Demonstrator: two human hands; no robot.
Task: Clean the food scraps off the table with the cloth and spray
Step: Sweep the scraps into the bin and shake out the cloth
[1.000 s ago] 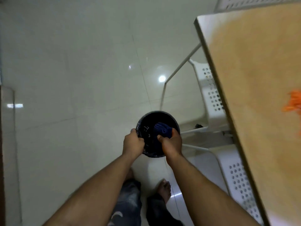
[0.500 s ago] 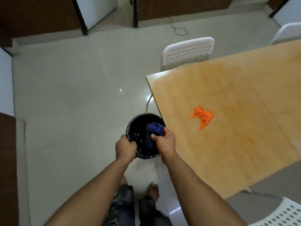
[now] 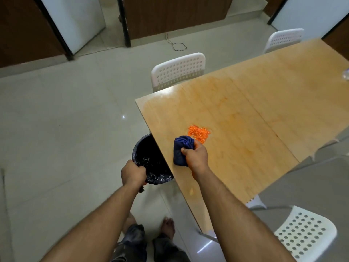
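A pile of orange food scraps [image 3: 199, 133] lies on the light wooden table [image 3: 255, 114], near its left edge. My right hand [image 3: 195, 156] grips a bunched dark blue cloth [image 3: 182, 151] and holds it on the tabletop just left of and below the scraps. My left hand [image 3: 133, 173] grips the rim of a black bin [image 3: 151, 163] lined with a black bag, held at the table's left edge and partly tucked under it. No spray bottle is in view.
White perforated chairs stand at the table's far side [image 3: 178, 71], far right [image 3: 284, 39] and near right [image 3: 304, 235]. A clear object [image 3: 346, 74] sits at the table's right border. My bare feet [image 3: 168, 226] are on the pale tiled floor. Brown doors line the back wall.
My right hand lifted the blue cloth out of the bin and set it on the table beside the scraps. My view rose from the floor to the table. The left hand kept the bin's rim.
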